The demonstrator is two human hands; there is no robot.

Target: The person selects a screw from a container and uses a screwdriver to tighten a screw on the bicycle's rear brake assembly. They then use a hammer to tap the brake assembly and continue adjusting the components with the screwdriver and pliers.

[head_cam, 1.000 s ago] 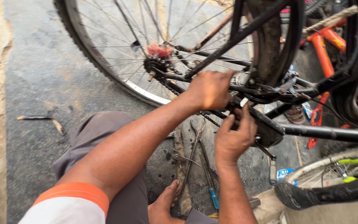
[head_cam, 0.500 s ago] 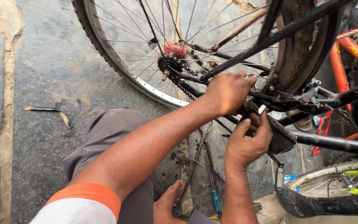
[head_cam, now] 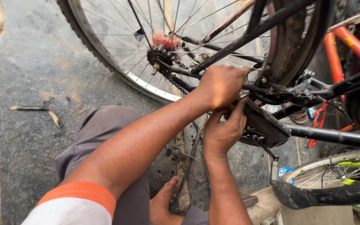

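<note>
Head view looks down on a person squatting on worn concrete beside a black bicycle frame (head_cam: 334, 135), both bare hands working where the chainstay meets the crank area. The left hand (head_cam: 221, 85) is closed in a fist over the top of the frame tubes just beside the rear wheel (head_cam: 117, 71), its knuckles up and whatever it grips hidden beneath the palm. The right hand (head_cam: 223, 129) sits just below it, thumb and fingers pinched narrow and pressed up against the underside of the same joint; whether a small part or tool lies between the fingertips cannot be told. The chain (head_cam: 180, 85) runs from the rear sprocket (head_cam: 159, 58) towards the hands. Slim metal tools (head_cam: 190, 162) lie on the ground between the person's knee and bare foot (head_cam: 163, 204), and an orange bicycle frame (head_cam: 342, 46) and another wheel with a green rim (head_cam: 338, 179) stand at the right. The frame looks rigid and fairly heavy, unlikely to flex, so a firm wrap round a bare tube seems the soundest hold; the chain and sprocket look greasy and likely slippery, with pinch points near the teeth, and the thin spokes would probably bend under a careless grip.
</note>
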